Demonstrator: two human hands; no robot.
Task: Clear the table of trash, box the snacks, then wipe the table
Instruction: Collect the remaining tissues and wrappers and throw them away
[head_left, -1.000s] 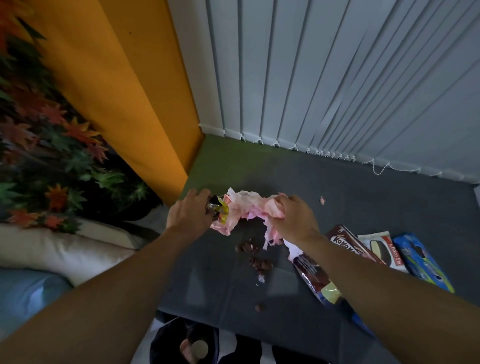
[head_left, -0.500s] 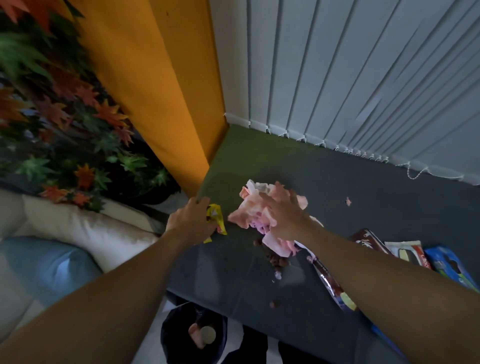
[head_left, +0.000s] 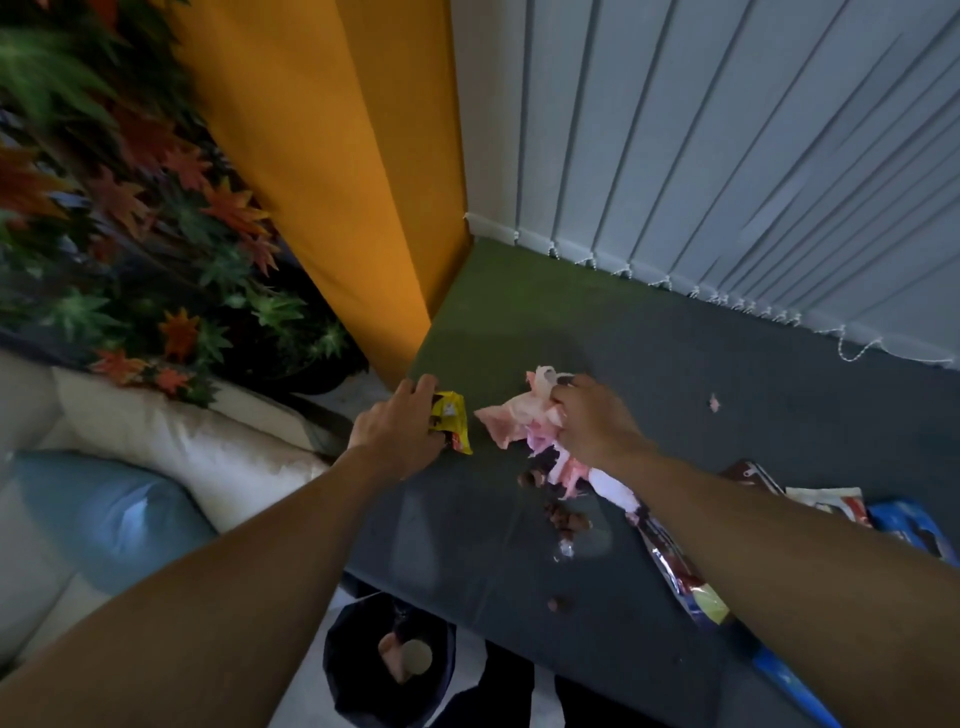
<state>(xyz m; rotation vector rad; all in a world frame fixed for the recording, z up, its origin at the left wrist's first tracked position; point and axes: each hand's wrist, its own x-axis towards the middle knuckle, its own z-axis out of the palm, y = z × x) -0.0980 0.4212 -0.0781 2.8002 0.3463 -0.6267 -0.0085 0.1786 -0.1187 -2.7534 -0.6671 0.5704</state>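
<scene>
The dark grey tabletop (head_left: 649, 374) still carries the litter. The black-lined waste bin (head_left: 345, 691) sits below its near edge, at six o'clock. Shiny foil snack packets (head_left: 670, 556) lie at four o'clock, partly under the right forearm and not yet boxed.

A second ago both hands met on one bundle; now they have parted. The right hand (head_left: 592, 421) bunches the crumpled pink tissue wad (head_left: 511, 421) mid-table, fingers curled into it. The left hand (head_left: 397, 428), at nine o'clock of the wad, pinches the small yellow wrapper (head_left: 452, 421) by the table's left edge.

Both pieces look ready for the bin. Brown crumbs (head_left: 566, 517) at five o'clock and a tiny pink scrap (head_left: 715, 402) at three o'clock remain.
</scene>
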